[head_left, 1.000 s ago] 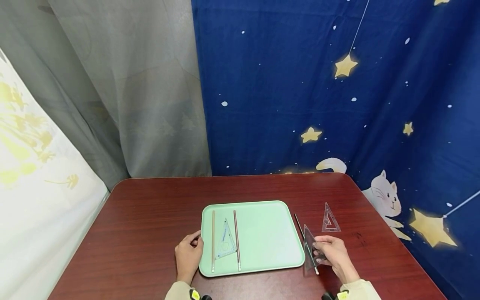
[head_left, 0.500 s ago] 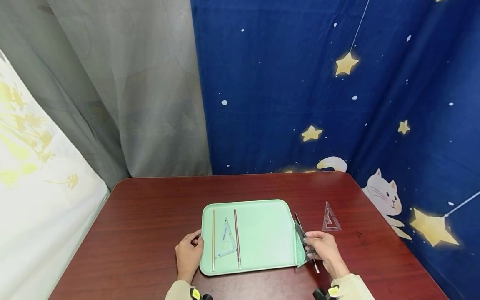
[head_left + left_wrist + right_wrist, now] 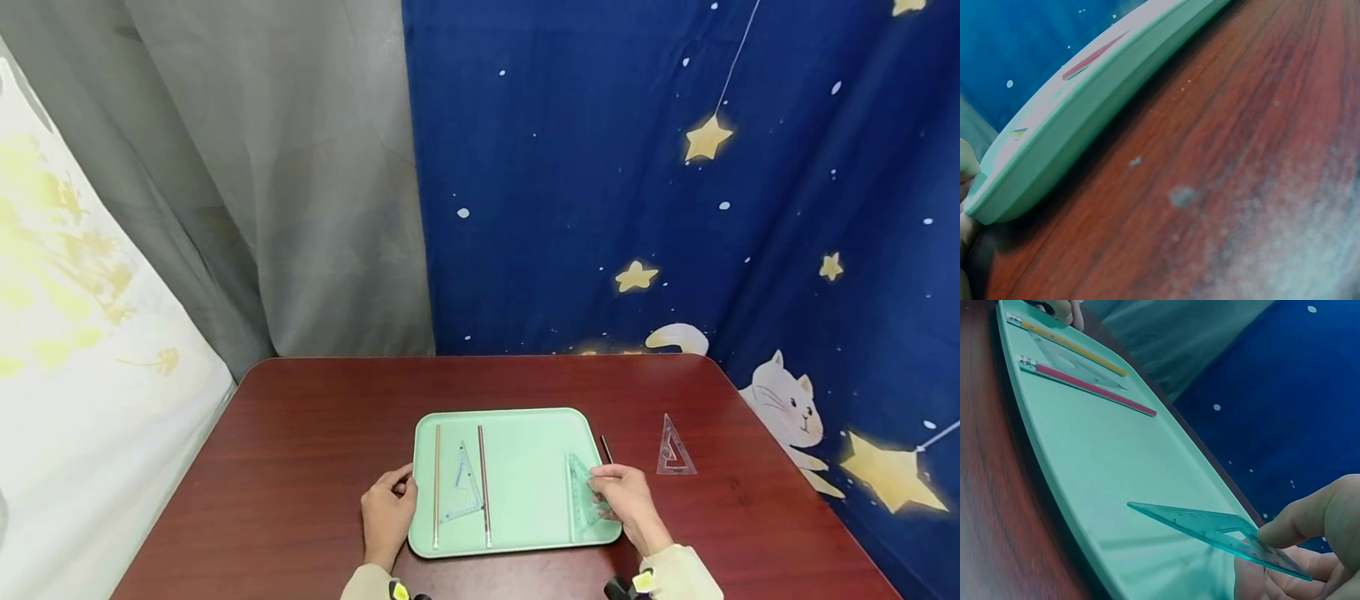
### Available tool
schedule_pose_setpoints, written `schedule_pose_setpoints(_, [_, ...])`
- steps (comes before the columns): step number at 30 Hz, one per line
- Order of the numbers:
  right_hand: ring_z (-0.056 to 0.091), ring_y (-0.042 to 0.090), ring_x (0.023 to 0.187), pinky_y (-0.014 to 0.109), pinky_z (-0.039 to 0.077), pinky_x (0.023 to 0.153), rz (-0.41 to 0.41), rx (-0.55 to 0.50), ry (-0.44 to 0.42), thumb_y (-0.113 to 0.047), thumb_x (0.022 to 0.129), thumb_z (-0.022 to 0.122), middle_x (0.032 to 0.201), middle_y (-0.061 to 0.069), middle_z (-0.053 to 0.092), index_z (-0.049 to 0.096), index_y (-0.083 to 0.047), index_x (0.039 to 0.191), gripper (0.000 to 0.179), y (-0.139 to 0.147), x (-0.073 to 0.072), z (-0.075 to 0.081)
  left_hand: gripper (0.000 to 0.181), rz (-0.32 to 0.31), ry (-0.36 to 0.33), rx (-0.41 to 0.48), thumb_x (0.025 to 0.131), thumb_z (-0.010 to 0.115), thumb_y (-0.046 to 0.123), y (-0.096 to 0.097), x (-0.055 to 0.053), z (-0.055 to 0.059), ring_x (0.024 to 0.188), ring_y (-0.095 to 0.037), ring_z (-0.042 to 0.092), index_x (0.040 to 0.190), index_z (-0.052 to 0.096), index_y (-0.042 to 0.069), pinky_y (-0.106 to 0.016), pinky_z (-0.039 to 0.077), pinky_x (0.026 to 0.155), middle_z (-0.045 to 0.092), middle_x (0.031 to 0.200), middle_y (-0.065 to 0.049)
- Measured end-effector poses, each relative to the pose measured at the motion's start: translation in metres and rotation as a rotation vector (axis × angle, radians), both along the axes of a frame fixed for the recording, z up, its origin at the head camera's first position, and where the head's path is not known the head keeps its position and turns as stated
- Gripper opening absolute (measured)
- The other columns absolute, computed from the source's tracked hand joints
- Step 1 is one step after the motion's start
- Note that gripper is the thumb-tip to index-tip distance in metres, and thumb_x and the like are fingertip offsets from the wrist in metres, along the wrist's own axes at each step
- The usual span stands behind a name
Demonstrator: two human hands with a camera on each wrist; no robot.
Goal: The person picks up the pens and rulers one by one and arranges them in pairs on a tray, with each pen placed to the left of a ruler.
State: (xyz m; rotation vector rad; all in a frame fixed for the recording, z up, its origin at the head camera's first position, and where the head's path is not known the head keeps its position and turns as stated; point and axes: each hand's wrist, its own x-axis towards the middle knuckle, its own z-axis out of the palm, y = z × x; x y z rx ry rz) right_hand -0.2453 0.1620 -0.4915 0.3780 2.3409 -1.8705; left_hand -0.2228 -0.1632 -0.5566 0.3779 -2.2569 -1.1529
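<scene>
My right hand pinches a translucent teal set square between thumb and fingers. It is held tilted over the right end of the pale green tray, apart from the tray floor in the right wrist view. At the tray's left edge, my left hand grips the rim, thumb above and fingers below in the left wrist view. Within the tray's left half lie a yellow pencil, a clear set square and a red pencil, the set square between the pencils.
Right of the tray, a dark pencil lies on the reddish-brown table, partly hidden by my right hand. Farther right lies another clear set square. Curtains hang behind the table.
My right hand has carried the teal set square leftward, from above the dark pencil to over the tray's right end. My left hand keeps its hold on the rim.
</scene>
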Motion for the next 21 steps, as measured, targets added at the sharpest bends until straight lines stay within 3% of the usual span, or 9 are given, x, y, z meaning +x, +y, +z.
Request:
schedule_pose_setpoints(6, [0.056,0.013,0.057,0.026,0.047,0.046,-0.021,0.046,-0.029,-0.002,0.079,0.059,0.072,0.006,0.063,0.059,0.011,0.103,0.027,-0.019,-0.006,-0.001,0.021,-0.011,-0.028,0.007,0.075,0.065,0.003,-0.002,0.001,-0.004,0.057,-0.001,0.050,0.093,0.074,0.011,-0.020,0.041,0.052,0.062,0.068,0.005])
schedule_pose_setpoints(21, [0.055,0.011,0.057,0.027,0.047,0.048,0.014,0.016,-0.023,-0.004,0.080,0.060,0.075,0.005,0.065,0.061,0.008,0.103,0.025,-0.049,-0.015,-0.012,0.020,-0.010,-0.014,0.008,0.076,0.065,0.003,-0.002,0.001,0.001,0.058,-0.002,0.051,0.093,0.074,0.010,-0.021,0.042,0.054,0.063,0.069,0.004])
